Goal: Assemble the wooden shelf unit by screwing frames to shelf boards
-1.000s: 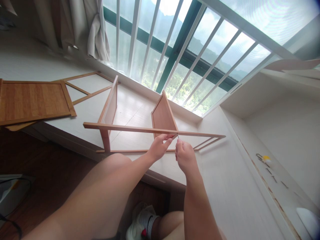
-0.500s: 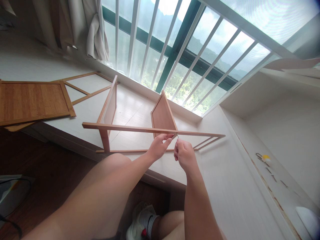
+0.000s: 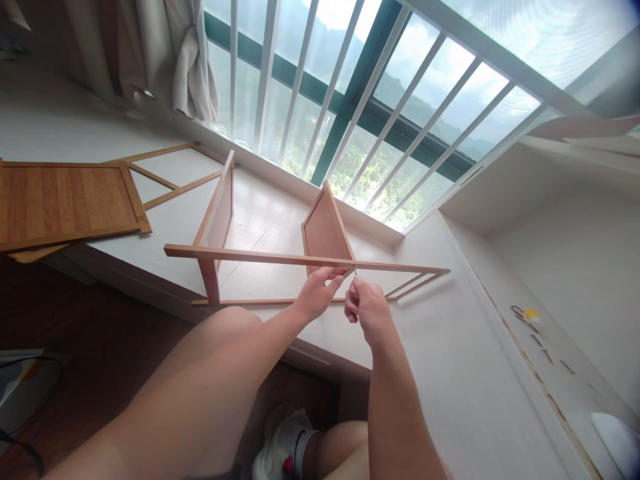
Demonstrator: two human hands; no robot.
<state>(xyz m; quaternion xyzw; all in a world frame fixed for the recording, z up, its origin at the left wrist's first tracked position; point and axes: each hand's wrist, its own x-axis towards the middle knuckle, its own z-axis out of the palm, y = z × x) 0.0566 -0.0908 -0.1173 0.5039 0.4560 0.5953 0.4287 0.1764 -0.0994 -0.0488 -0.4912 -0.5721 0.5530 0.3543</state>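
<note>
A wooden frame [image 3: 260, 258] with a long front rail lies across the white ledge. Two panels rise from it: a left panel [image 3: 217, 207] and a middle panel [image 3: 327, 230]. My left hand [image 3: 316, 293] grips the lower front corner of the middle panel where it meets the rail; its fingertips are partly hidden behind the wood. Just to the right, my right hand [image 3: 369, 308] pinches a thin metal shaft [image 3: 355, 270], whose upper end meets the rail at that joint. The fingers cover the rest of the shaft, so its full shape is hidden.
Left on the ledge lie a brown wooden panel [image 3: 65, 203] and an open wooden frame [image 3: 175, 187]. A barred window [image 3: 320, 93] stands behind. On the right-hand shelf are several small metal pieces [image 3: 543, 348] and a yellow item [image 3: 532, 316].
My right hand's fingers have shifted and turned slightly around the metal shaft. My left hand and the wooden frame stay where they were.
</note>
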